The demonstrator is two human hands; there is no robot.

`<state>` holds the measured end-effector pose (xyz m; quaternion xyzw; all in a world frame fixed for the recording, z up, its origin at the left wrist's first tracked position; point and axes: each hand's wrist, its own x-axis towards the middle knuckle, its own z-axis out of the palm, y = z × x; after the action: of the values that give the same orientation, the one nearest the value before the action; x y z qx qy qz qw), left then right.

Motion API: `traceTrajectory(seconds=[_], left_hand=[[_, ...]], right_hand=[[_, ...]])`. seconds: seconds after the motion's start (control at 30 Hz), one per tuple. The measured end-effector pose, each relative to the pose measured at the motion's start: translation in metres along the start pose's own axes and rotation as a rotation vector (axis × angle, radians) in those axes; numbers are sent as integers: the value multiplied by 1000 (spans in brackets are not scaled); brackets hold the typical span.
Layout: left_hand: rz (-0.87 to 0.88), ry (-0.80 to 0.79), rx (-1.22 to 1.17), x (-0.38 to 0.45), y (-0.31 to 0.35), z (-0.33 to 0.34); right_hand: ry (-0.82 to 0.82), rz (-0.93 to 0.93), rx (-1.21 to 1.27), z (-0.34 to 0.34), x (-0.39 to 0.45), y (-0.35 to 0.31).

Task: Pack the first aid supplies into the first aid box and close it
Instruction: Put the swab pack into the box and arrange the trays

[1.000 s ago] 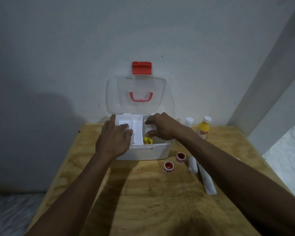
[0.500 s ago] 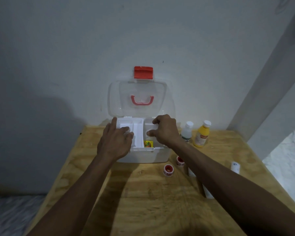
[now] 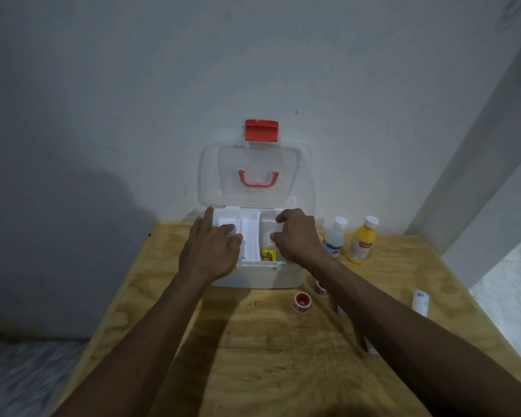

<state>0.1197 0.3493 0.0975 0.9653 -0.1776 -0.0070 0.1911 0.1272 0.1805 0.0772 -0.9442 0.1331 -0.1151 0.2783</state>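
Note:
The white first aid box (image 3: 262, 278) stands at the table's far edge. Its clear lid (image 3: 253, 164), with a red handle and a red latch (image 3: 261, 130), is up against the wall. A white divided inner tray (image 3: 250, 233) sits in the top of the box. My left hand (image 3: 211, 248) grips the tray's left side, thumb outside its edge. My right hand (image 3: 298, 236) grips the tray's right compartment. A small yellow packet (image 3: 268, 254) shows between my hands. Loose supplies lie on the table to the right.
On the wooden table (image 3: 268, 356), a clear bottle (image 3: 334, 237) and a yellow bottle (image 3: 360, 240) stand right of the box. Two red tape rolls (image 3: 302, 301) lie in front. A white tube (image 3: 420, 301) lies far right; my right forearm hides white bandage rolls (image 3: 370, 347).
Both hands stay on the tray, with my right hand shifted slightly toward its right edge. My right forearm has swung over the bandage rolls, and the white tube and clear bottle now show.

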Motion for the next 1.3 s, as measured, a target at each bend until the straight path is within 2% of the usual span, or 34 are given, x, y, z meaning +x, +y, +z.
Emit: traceTrajectory(seconds=[0.27,0.43,0.53,0.7,0.93,1.1,1.3], left_hand=[[-6,7,1,0,0,1],[-4,9,9,2,-1,3],[0,15,18,2,-2,3],[-3,11,31,2,-1,3],[31,11,62,4,-4,5],[27,18,55,6,-7,8],[-3,32,33,10,-10,12]], right_hand=[[-31,10,14,1,2,-3],[-61,18,116,-2,-3,-4],[-112,21,174,-5,-6,-9],[-236,5,122,-1,-9,-14],[-106,54,246,5,-7,-17],[-136,62,179,8,-7,-21],[-181,81,225,8,-6,-16]])
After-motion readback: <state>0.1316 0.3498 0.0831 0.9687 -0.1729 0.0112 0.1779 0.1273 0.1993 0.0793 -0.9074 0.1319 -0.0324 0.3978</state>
